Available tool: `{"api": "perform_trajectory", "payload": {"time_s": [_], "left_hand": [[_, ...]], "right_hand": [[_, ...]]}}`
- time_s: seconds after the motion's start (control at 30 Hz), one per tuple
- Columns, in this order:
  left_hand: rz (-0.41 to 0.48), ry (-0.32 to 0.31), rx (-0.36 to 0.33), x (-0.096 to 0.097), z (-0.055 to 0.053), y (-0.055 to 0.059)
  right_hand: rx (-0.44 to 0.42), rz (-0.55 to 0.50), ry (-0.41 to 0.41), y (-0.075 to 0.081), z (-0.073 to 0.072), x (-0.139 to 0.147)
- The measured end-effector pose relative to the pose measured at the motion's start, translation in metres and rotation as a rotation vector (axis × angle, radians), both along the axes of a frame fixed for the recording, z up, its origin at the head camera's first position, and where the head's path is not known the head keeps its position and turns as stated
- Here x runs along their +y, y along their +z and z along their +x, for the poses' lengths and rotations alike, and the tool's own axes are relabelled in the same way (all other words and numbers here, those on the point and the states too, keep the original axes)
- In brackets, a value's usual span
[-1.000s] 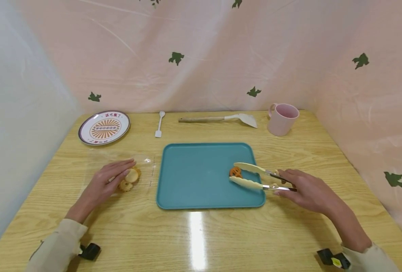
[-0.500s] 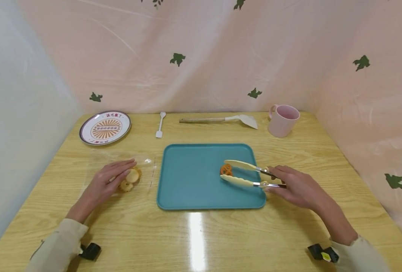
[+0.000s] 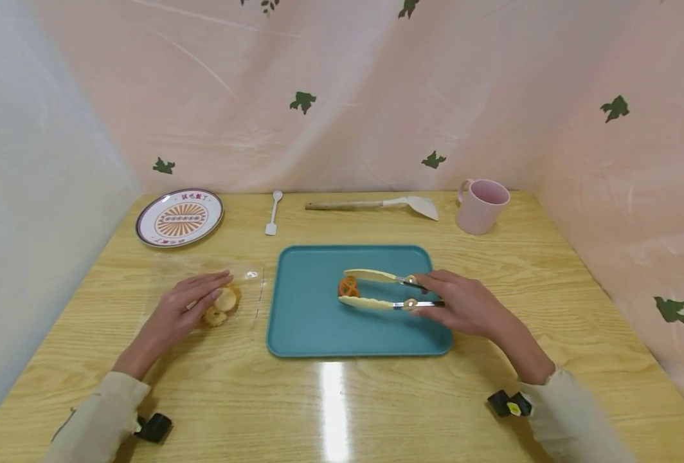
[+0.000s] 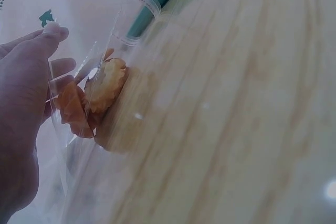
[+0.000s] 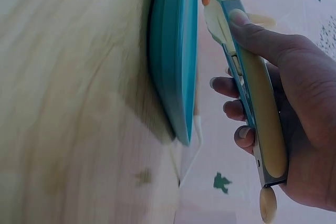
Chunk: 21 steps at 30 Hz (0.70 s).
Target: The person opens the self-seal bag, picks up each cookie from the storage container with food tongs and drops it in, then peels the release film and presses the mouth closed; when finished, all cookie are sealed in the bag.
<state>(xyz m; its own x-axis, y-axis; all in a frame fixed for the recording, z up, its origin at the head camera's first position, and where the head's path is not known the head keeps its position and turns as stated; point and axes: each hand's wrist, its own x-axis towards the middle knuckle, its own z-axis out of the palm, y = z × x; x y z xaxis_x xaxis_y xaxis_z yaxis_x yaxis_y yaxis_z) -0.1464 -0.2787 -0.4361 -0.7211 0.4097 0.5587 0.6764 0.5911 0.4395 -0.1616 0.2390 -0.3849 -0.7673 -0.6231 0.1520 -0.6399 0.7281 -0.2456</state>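
Note:
In the head view my right hand (image 3: 463,302) grips a pair of tongs (image 3: 371,303) with cream-coloured tips over the teal tray (image 3: 307,334). An orange-brown pretzel (image 3: 348,287) sits between the tong tips; whether it touches the tray I cannot tell. The right wrist view shows the thumb and fingers wrapped round the tongs (image 5: 257,103). At the left, my left hand (image 3: 182,308) rests its extended fingers at a clear plastic bag (image 3: 246,273) with several cookies (image 3: 222,305) in it. The left wrist view shows a scalloped cookie (image 4: 106,85) behind the film.
Along the back of the wooden table (image 3: 249,399) stand a patterned plate (image 3: 180,217), a small white spoon (image 3: 273,212), a spatula (image 3: 371,204) with a wooden handle and a pink mug (image 3: 477,212). Cloth walls (image 3: 353,90) close in the back and sides.
My right hand and the tongs have moved left across the tray, and the pretzel has travelled with them from its right side to its middle. The left hand has stayed still.

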Motion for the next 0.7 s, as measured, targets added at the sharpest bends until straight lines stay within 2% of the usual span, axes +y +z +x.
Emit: {"api": "perform_trajectory", "payload": {"time_s": [0.7], "left_hand": [[0.002,0.001,-0.002,0.001,0.001,0.002]], "right_hand": [[0.011,-0.034,0.138,0.002,-0.025,-0.062]]}}
